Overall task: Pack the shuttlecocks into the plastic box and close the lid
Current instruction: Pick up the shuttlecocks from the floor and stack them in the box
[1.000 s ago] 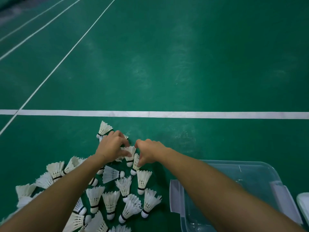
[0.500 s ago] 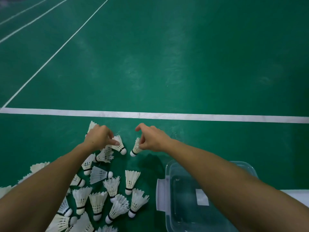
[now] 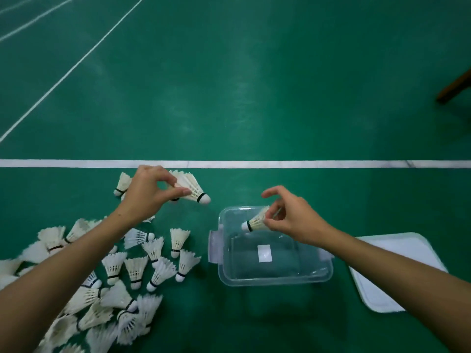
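Observation:
My left hand (image 3: 149, 192) pinches a white shuttlecock (image 3: 193, 187), perhaps more than one, just above the floor near the white line, cork end pointing right. My right hand (image 3: 293, 220) holds another shuttlecock (image 3: 256, 221) over the far rim of the clear plastic box (image 3: 275, 281), cork pointing left. The box stands open and has nothing in it but a white label on its bottom. Its white lid (image 3: 397, 271) lies flat on the floor to the right. A heap of several shuttlecocks (image 3: 132, 268) covers the floor at lower left, partly under my left forearm.
The floor is a green badminton court with a white line (image 3: 305, 164) running across just beyond my hands. A brown wooden leg (image 3: 456, 87) shows at the upper right edge. One shuttlecock (image 3: 122, 184) lies apart behind my left hand.
My right hand has carried its shuttlecock rightward from the pile to above the box. My left hand has lifted a shuttlecock off the floor. The camera has turned right, bringing box and lid into full view.

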The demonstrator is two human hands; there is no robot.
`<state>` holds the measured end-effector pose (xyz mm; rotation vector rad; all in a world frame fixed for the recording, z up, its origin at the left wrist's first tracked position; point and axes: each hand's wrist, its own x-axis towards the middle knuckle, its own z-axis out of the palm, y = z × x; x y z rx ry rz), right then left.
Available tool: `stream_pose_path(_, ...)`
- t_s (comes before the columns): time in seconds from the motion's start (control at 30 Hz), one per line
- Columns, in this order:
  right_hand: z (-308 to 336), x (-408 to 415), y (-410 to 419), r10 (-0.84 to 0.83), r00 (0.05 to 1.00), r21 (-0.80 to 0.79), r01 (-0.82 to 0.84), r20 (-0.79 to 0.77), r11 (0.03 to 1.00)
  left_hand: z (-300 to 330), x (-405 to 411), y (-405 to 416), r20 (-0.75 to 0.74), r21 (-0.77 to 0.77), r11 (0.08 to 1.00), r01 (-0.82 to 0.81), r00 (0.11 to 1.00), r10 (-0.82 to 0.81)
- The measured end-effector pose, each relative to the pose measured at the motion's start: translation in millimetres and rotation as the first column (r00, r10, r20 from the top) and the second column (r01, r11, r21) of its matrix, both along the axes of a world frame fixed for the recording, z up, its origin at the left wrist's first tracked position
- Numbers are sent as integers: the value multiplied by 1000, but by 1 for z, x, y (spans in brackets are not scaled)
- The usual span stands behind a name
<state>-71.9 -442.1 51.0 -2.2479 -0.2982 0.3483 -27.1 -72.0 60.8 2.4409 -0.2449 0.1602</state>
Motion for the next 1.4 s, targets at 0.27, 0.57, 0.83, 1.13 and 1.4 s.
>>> stream_pose_path(0.27,-110,-16,0,67,934,-116,-115,-350,987,-11,-23,-49,-63,-71,993,95,993,-99)
stream_pose_path(0.57,-147,-19,29,56,854,-88,-119,-517,989,-17,-33,-59,-32,-47,971,233,972,-235)
stream_pose_path(0.83,-77,-19,6,72,958,-172,-123,-279,977,-11,-31,-83,35,39,925,379,924,-380)
stream_pose_path(1.13,8,-14,9,18,997,303,6,-77,953,-7,-11,-124,76,148,806,573,806,-587)
stream_pose_path(1.4,-9,-6,-6,22,999,278,-12,-30,960,-7,-11,-129,62,181,809,560,814,-577)
